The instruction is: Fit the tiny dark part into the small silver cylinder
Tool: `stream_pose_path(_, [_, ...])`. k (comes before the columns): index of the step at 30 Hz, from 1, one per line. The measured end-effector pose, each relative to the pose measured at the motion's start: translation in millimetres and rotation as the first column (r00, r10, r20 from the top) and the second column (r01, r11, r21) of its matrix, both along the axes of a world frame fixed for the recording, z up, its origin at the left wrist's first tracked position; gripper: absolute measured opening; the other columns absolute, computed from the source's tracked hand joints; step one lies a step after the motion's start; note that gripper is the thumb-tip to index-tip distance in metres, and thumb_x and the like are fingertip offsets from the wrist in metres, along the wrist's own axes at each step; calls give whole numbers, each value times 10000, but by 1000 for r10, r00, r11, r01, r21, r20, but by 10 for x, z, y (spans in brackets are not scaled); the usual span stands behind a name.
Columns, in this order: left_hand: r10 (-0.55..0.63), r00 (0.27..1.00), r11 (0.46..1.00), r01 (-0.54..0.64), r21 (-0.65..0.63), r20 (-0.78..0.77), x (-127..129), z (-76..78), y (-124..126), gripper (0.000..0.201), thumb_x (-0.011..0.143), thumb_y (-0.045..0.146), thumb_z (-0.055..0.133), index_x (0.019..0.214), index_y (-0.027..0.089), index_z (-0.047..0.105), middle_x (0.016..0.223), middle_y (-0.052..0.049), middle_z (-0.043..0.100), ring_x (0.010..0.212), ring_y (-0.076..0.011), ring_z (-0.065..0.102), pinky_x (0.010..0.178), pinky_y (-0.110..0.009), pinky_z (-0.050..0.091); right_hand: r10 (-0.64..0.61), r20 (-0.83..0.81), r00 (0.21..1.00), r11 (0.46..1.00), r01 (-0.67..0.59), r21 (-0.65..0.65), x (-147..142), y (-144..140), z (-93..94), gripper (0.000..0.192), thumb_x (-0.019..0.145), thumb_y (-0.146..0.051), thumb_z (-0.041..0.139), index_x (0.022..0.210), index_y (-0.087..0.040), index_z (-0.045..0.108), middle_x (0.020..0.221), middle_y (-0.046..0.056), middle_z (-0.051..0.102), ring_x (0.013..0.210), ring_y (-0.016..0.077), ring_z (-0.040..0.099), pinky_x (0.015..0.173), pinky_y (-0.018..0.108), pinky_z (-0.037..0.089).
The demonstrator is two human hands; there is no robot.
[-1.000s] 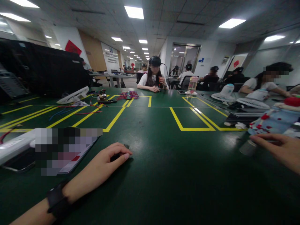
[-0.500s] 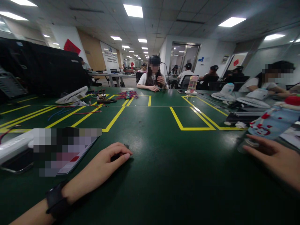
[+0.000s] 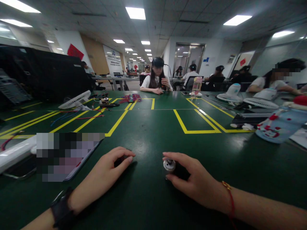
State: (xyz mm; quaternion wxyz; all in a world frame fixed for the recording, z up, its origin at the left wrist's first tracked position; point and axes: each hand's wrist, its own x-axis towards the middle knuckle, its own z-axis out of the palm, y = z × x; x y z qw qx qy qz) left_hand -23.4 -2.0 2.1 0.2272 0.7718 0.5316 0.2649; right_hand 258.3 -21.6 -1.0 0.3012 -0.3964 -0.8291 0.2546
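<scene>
My right hand (image 3: 194, 177), with a red string bracelet at its wrist, has thumb and fingers around a small round metal motor (image 3: 169, 165). Its silver end face, with holes and a short shaft, points upward. Across from it, my left hand (image 3: 115, 164) rests on the green table (image 3: 146, 198), its fingers curled and the thumb close to the index finger. A small dark bit shows at those fingertips, too hidden to name. A dark band sits on the left wrist.
Left of my left hand lies a tablet-like device (image 3: 83, 166), partly blurred, beside a white power strip (image 3: 18, 150). A blue cup (image 3: 275, 127) stands at the right. Farther off are wires (image 3: 131, 98), white fans (image 3: 261, 100) and a person (image 3: 155, 80) seated opposite.
My right hand has moved left from beside the blue cup to the middle of the table, bringing the motor with it. My left hand has stayed almost still.
</scene>
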Motion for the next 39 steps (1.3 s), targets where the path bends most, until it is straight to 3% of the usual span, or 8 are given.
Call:
stream_pose_path(4, [-103, 993, 990, 98, 100, 52, 413, 156, -93, 209, 921, 334, 487, 1058, 285, 636, 1073, -30, 630, 994, -225, 578, 892, -365, 463, -46, -25, 999, 996, 44, -82, 47, 29, -83, 776, 747, -340, 670, 1386, -282, 234, 1178, 38, 584, 1068, 161, 565, 971, 366, 437])
stream_pose_path(10, [-253, 955, 963, 235, 129, 152, 936, 353, -142, 157, 895, 254, 545, 904, 277, 701, 954, -12, 644, 880, -191, 602, 794, -319, 490, -8, -87, 996, 994, -2, -111, 17, 38, -100, 697, 778, -312, 641, 1346, -246, 244, 1189, 63, 579, 1080, 169, 567, 951, 361, 442])
stream_pose_path(16, [-149, 964, 988, 138, 64, 222, 800, 262, -75, 150, 884, 326, 580, 883, 291, 725, 949, -2, 634, 909, -195, 599, 829, -334, 473, -20, -6, 1000, 999, 19, -37, 89, 21, -81, 610, 776, -295, 629, 1313, -286, 338, 1229, 27, 535, 1074, 140, 549, 930, 314, 451])
stream_pose_path(23, [-155, 987, 988, 156, 19, -48, 775, -24, -87, 147, 832, 329, 648, 935, 347, 751, 1146, -23, 630, 1084, -278, 533, 944, -475, 407, -48, 49, 998, 999, 48, 1, 136, 19, -124, 646, 793, -314, 603, 1358, -267, 293, 1310, 58, 466, 1147, 158, 504, 989, 341, 423])
stream_pose_path(28, [-158, 986, 987, 159, -23, 50, 705, 56, -79, 266, 863, 352, 603, 1117, 331, 678, 1214, -25, 605, 1127, -251, 531, 994, -433, 393, -61, 86, 994, 998, 62, -1, 193, -27, -32, 615, 820, -338, 576, 1364, -303, 289, 1324, 33, 466, 1160, 145, 501, 1000, 323, 423])
stream_pose_path(31, [-111, 984, 993, 117, -32, 139, 450, 123, -54, 263, 909, 381, 521, 1137, 332, 644, 1228, -4, 585, 1119, -219, 542, 995, -377, 395, -177, 133, 975, 984, 174, 31, 541, -18, 32, 479, 847, -382, 538, 1292, -301, 382, 1247, 17, 528, 1114, 140, 532, 965, 300, 446])
stream_pose_path(34, [-35, 989, 993, 51, -106, 146, 107, 150, -9, 247, 904, 424, 516, 1101, 338, 638, 1171, 11, 611, 1087, -228, 558, 944, -359, 413, -445, 177, 878, 895, 427, 131, 1164, 23, 46, 493, 828, -463, 542, 1266, -271, 421, 1220, 49, 548, 1031, 176, 579, 880, 312, 485])
stream_pose_path(39, [116, 971, 955, -51, -293, 208, -185, 61, 102, 329, 891, 500, 494, 1094, 277, 625, 953, -12, 683, 936, -239, 613, 813, -339, 445, -776, 287, 561, 613, 779, 135, 2130, 77, 0, 595, 774, -590, 533, 1250, -242, 450, 1117, 112, 587, 692, 167, 620, 611, 304, 496])
